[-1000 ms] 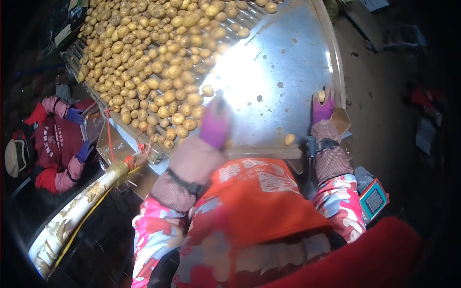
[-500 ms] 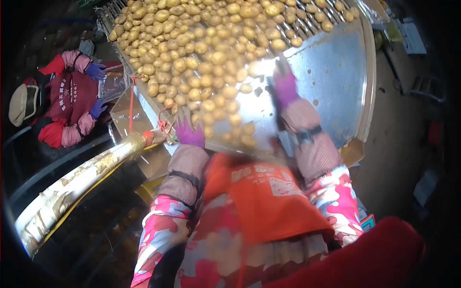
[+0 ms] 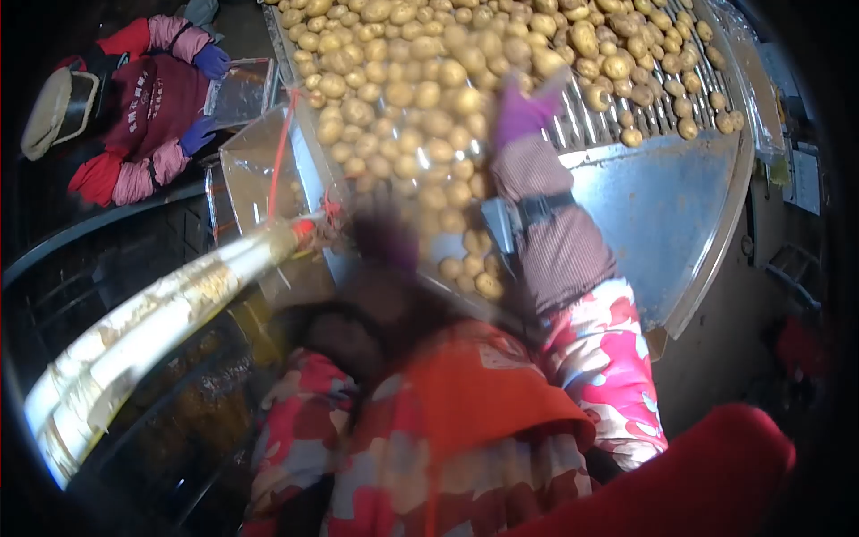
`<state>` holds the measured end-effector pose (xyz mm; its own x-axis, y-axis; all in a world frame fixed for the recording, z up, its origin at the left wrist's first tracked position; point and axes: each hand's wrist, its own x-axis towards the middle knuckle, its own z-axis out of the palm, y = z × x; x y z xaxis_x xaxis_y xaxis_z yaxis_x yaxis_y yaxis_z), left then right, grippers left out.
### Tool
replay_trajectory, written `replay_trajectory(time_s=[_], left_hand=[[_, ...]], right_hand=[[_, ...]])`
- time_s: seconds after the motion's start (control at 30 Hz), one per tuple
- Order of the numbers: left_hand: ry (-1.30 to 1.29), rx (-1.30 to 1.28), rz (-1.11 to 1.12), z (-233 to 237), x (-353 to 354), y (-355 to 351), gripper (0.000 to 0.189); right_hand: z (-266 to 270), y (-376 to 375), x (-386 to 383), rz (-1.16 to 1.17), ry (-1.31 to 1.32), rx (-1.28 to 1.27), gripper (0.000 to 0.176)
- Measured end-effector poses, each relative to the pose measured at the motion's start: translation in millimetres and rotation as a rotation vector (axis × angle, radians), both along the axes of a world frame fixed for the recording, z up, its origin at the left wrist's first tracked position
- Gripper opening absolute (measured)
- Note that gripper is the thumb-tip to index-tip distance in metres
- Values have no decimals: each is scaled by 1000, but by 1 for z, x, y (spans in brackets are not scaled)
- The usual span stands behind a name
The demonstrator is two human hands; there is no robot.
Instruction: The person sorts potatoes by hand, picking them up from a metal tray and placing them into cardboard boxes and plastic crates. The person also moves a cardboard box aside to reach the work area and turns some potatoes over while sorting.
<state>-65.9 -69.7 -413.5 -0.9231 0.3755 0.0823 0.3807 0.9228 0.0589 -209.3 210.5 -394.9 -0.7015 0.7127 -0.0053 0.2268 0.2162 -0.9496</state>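
Many potatoes (image 3: 420, 98) cover the upper part of a sloping metal table, some packed close together. My right hand (image 3: 528, 112), in a purple glove, reaches in among them with its fingers stretched out, beside the bars of a roller grate (image 3: 582, 116). Nearer to me my left hand (image 3: 389, 234) is dark and smeared by motion at the left edge of the potatoes. A small group of potatoes (image 3: 472, 268) lies at the table's near end, between my two forearms.
Bare sheet metal (image 3: 640, 206) spreads to the right of my right arm. A thick, wrapped white pole (image 3: 170, 286) slants in from the lower left, near a cardboard box (image 3: 268, 161). Beyond it, a co-worker (image 3: 148, 103) in purple gloves handles a clear-covered box (image 3: 242, 94).
The view has shifted, putting the table further right. My right hand has moved from the bare metal up into the potatoes; my left hand has dropped into shadow, now blurred.
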Motion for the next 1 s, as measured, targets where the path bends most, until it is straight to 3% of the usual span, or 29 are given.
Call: replay_trajectory(time_s=[0.07,0.13,0.17,0.23,0.37,0.4,0.47,0.53,0.63,0.7,0.73,0.77,0.83,0.93,1.0], left_hand=[[22,-15,-22,0,-5,3,60],[41,4,-24,-2,-13,10,60],[55,22,-26,0,-13,13,59],[86,55,-22,4,-14,15,58],[53,140,8,9,-12,17,58],[34,144,19,13,-11,20,57],[-5,142,46,17,-11,21,60],[-53,138,80,17,-10,21,65],[100,199,49,-10,-4,8,53],[100,-9,-149,44,2,11,60],[110,2,-154,47,0,14,61],[120,12,-159,50,-3,17,62],[119,239,53,17,-5,21,57],[32,231,59,13,-1,13,65],[47,225,54,14,-5,15,65]], right_hand=[[0,10,-12,293,24,74,72],[5,44,15,557,97,824,67],[29,55,49,583,94,489,67],[11,92,120,414,34,356,52],[-49,127,263,-274,-300,270,38],[-62,113,260,-241,-450,446,39],[-69,65,231,-193,-448,485,40],[-60,1,173,-116,-324,414,42],[-25,-73,85,181,-154,197,44],[-9,-74,62,493,-84,136,46],[-3,-60,67,638,-37,189,46],[4,-39,86,733,-2,257,47],[16,17,150,776,-22,335,49],[10,115,271,561,-424,510,53],[6,170,358,915,-633,1125,56]])
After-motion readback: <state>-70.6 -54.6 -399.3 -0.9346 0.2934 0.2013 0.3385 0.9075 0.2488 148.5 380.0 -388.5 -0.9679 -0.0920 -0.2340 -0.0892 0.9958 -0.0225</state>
